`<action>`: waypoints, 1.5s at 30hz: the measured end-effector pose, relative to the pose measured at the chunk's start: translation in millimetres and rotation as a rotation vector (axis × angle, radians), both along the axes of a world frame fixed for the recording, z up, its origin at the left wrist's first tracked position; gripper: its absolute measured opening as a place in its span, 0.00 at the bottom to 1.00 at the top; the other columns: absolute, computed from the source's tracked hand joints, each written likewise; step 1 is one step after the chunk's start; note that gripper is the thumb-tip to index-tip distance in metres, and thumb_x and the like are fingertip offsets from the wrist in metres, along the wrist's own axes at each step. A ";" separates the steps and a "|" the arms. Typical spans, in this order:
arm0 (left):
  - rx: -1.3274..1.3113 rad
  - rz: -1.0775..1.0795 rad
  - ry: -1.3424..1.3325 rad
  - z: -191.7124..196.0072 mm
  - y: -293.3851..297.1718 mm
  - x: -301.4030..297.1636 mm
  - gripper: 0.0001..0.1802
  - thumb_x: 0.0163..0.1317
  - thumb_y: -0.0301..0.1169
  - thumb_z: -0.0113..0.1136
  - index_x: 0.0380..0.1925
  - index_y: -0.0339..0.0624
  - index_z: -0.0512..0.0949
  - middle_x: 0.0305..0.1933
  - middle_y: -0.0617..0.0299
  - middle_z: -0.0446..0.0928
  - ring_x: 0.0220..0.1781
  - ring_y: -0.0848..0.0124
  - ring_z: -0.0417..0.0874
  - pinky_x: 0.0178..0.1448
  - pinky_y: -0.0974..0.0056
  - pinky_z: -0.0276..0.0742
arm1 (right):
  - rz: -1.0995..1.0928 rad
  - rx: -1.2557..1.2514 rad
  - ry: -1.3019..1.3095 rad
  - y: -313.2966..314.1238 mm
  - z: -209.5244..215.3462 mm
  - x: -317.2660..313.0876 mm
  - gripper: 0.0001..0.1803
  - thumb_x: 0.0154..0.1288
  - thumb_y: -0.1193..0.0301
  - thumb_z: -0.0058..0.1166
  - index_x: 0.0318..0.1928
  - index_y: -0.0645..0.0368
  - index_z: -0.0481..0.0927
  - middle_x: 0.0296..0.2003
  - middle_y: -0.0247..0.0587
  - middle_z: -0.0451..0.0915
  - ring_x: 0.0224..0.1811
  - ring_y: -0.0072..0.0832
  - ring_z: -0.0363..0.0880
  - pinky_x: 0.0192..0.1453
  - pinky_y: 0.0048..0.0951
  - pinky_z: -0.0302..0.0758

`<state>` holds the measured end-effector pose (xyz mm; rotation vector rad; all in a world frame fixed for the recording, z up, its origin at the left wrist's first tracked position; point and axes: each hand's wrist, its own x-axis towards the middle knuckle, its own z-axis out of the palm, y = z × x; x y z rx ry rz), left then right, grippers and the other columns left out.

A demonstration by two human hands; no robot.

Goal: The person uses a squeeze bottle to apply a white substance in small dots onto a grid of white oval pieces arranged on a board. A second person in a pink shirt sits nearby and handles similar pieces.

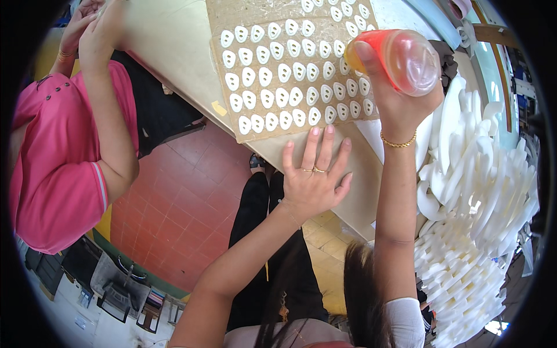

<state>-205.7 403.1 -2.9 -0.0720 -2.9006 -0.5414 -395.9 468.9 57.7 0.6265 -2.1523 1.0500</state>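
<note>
My left hand (315,174) lies flat on the table edge, fingers spread, fingertips touching the near edge of a brown cardboard sheet (232,17). Rows of several white heart-shaped foam pieces (282,72) cover the sheet. My right hand (389,95) is raised above the sheet's right side and grips an orange plastic bottle (400,58) held on its side, its clear base toward the camera.
A big heap of white foam cut-outs (476,191) lies at the right. A person in a pink shirt (52,156) sits at the left, both hands (87,23) up at the far table corner. The beige table (168,40) edge runs diagonally; red floor tiles (180,203) lie below.
</note>
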 end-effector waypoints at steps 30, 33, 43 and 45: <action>0.008 0.003 -0.004 0.1 -1.2 0.5 0.34 0.53 0.52 0.56 0.61 0.59 0.71 0.72 0.54 0.59 0.73 0.56 0.55 0.69 0.39 0.46 | 0.000 -0.253 -0.343 8.2 -5.7 14.8 0.21 0.46 0.65 0.77 0.35 0.64 0.81 0.29 0.36 0.84 0.30 0.20 0.80 0.36 0.23 0.77; 0.008 0.008 0.009 -0.7 -0.7 0.1 0.33 0.53 0.52 0.56 0.61 0.59 0.71 0.71 0.54 0.60 0.73 0.56 0.56 0.69 0.39 0.46 | 0.002 -0.261 -0.324 7.6 -9.7 23.9 0.21 0.45 0.64 0.77 0.34 0.64 0.81 0.29 0.36 0.83 0.28 0.22 0.80 0.35 0.24 0.77; 0.015 0.002 0.005 0.3 -1.4 -1.0 0.32 0.52 0.52 0.57 0.59 0.59 0.72 0.71 0.53 0.61 0.73 0.56 0.55 0.69 0.38 0.45 | 0.056 -0.015 -0.104 -2.6 -9.7 27.0 0.22 0.42 0.64 0.79 0.32 0.63 0.80 0.27 0.35 0.80 0.25 0.23 0.79 0.28 0.23 0.75; 0.023 0.004 0.004 -0.8 -1.2 -0.3 0.33 0.53 0.52 0.56 0.60 0.58 0.71 0.71 0.53 0.60 0.73 0.56 0.55 0.69 0.37 0.44 | 0.044 0.080 -0.141 -3.9 -6.0 26.7 0.23 0.44 0.64 0.78 0.35 0.63 0.81 0.30 0.36 0.83 0.28 0.24 0.81 0.35 0.25 0.78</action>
